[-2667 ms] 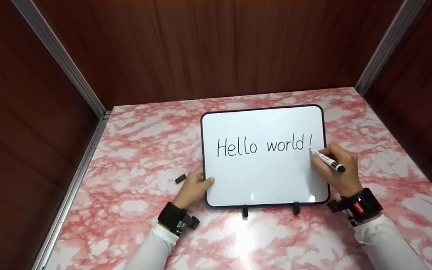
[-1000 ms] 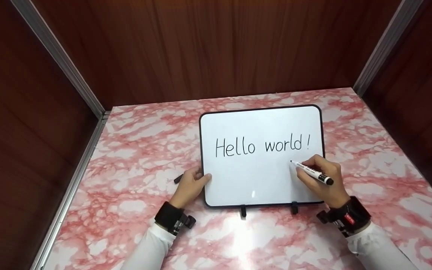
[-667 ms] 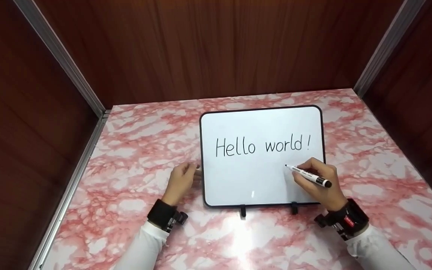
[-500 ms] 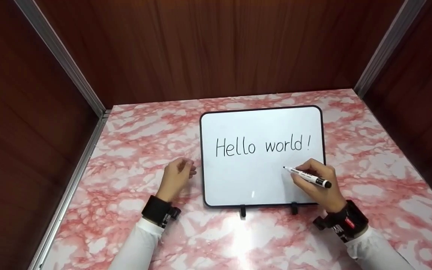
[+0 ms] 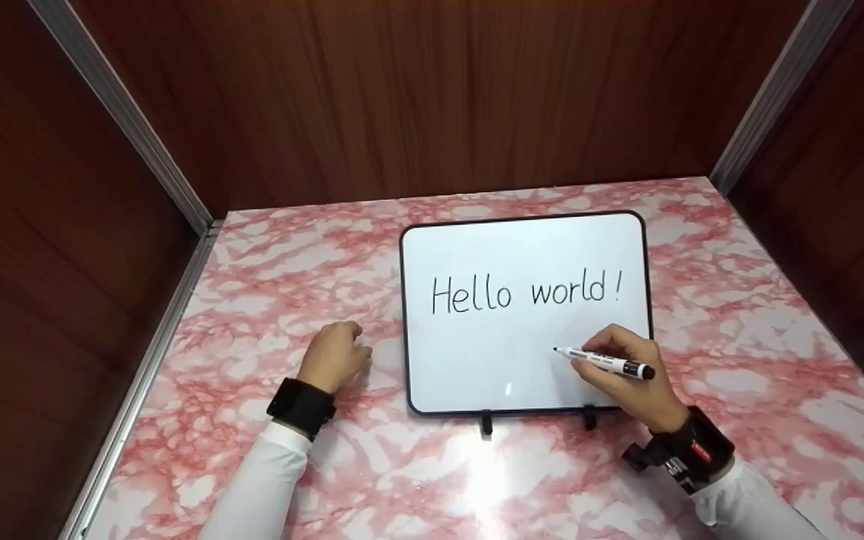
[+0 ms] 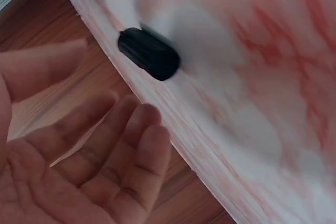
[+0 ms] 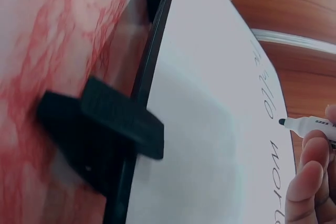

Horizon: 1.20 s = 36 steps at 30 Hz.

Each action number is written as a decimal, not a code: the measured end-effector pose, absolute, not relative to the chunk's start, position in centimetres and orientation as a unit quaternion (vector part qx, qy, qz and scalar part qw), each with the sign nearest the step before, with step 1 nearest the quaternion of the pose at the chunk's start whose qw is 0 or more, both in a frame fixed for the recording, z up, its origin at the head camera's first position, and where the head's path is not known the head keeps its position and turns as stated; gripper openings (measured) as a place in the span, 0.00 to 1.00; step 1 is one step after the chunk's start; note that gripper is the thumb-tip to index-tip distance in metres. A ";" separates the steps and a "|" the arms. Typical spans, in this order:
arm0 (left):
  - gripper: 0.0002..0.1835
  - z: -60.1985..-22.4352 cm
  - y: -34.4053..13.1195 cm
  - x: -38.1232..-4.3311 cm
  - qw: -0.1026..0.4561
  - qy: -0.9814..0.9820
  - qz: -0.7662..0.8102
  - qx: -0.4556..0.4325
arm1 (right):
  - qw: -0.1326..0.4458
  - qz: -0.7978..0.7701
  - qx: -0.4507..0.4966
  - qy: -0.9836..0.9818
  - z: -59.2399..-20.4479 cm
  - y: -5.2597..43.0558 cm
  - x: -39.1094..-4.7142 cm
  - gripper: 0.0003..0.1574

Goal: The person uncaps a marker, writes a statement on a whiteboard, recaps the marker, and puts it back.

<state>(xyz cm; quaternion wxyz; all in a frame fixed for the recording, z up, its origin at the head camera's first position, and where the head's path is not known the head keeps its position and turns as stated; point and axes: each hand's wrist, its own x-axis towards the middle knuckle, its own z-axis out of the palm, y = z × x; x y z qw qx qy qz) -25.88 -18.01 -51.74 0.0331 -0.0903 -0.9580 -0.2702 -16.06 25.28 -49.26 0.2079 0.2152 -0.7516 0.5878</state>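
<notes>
My right hand (image 5: pixel 636 394) pinches a white whiteboard marker (image 5: pixel 608 363) with a black end, its uncapped tip over the lower right part of the whiteboard (image 5: pixel 477 360). The board has a black frame and reads "Hello world!" in black handwriting. Left of the board, my left hand (image 5: pixel 333 356) holds nothing, its fingers loosely bent and parted from the thumb. Beyond those fingertips, in the left wrist view, a black marker cap (image 6: pixel 149 53) lies on the table; the hand hides it in the head view.
Two black feet, one left (image 5: pixel 487 421) and one right (image 5: pixel 589 417), stick out under the board's lower edge. The red and white marbled table (image 5: pixel 289 255) is walled by dark wood panels (image 5: pixel 432 97) with metal corner strips.
My left hand has let go of the board's left edge and moved left over the cap. The right hand has brought the marker down and left, away from the exclamation mark.
</notes>
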 end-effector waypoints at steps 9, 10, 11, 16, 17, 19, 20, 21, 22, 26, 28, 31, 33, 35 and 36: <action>0.17 -52.7 -18.3 -25.9 0.028 -0.964 -0.243 -0.106 | 0.151 0.619 0.200 -0.744 -49.2 24.8 -15.6 0.13; 0.18 -52.8 -18.5 -26.0 0.024 -0.963 -0.247 -0.109 | 0.147 0.621 0.203 -0.743 -49.3 24.8 -15.5 0.13; 0.17 -52.7 -18.4 -26.0 0.021 -0.963 -0.246 -0.106 | 0.142 0.622 0.205 -0.743 -49.3 24.7 -15.5 0.13; 0.05 -52.8 -18.4 -25.7 0.016 -0.962 -0.254 -0.100 | 0.118 0.614 0.225 -0.747 -49.6 24.5 -15.3 0.13; 0.05 -51.8 -17.9 -25.1 0.012 -0.964 -0.251 -0.090 | 0.113 0.612 0.230 -0.748 -49.7 24.5 -15.2 0.13; 0.04 -51.7 -17.9 -24.8 0.017 -0.964 -0.251 -0.091 | 0.107 0.608 0.242 -0.748 -49.8 24.4 -15.1 0.14; 0.04 -51.6 -17.9 -24.6 0.020 -0.963 -0.251 -0.091 | 0.102 0.609 0.248 -0.746 -49.9 24.3 -15.1 0.14; 0.04 -51.4 -17.8 -24.4 0.022 -0.963 -0.253 -0.090 | 0.099 0.611 0.255 -0.743 -49.9 24.3 -15.1 0.14; 0.03 -51.2 -17.8 -24.2 0.025 -0.963 -0.255 -0.088 | 0.096 0.611 0.260 -0.741 -49.9 24.3 -15.1 0.15; 0.02 -49.9 -17.3 -23.4 0.048 -0.959 -0.265 -0.090 | 0.090 0.619 0.290 -0.724 -50.0 24.1 -15.1 0.16; 0.03 -49.1 -16.8 -22.9 0.071 -0.955 -0.272 -0.099 | 0.087 0.621 0.301 -0.719 -49.9 24.1 -15.2 0.17; 0.04 -48.1 -15.9 -22.3 0.120 -0.942 -0.291 -0.120 | 0.079 0.622 0.311 -0.714 -49.8 24.0 -15.1 0.18; 0.04 -47.8 -15.1 -21.8 0.153 -0.928 -0.311 -0.140 | 0.074 0.621 0.312 -0.715 -49.7 23.9 -15.1 0.18; 0.05 -47.6 -14.2 -21.2 0.176 -0.914 -0.329 -0.159 | 0.072 0.622 0.315 -0.713 -49.6 23.8 -15.0 0.18; 0.05 -47.6 -13.7 -20.8 0.183 -0.907 -0.338 -0.170 | 0.072 0.624 0.316 -0.711 -49.5 23.8 -15.0 0.18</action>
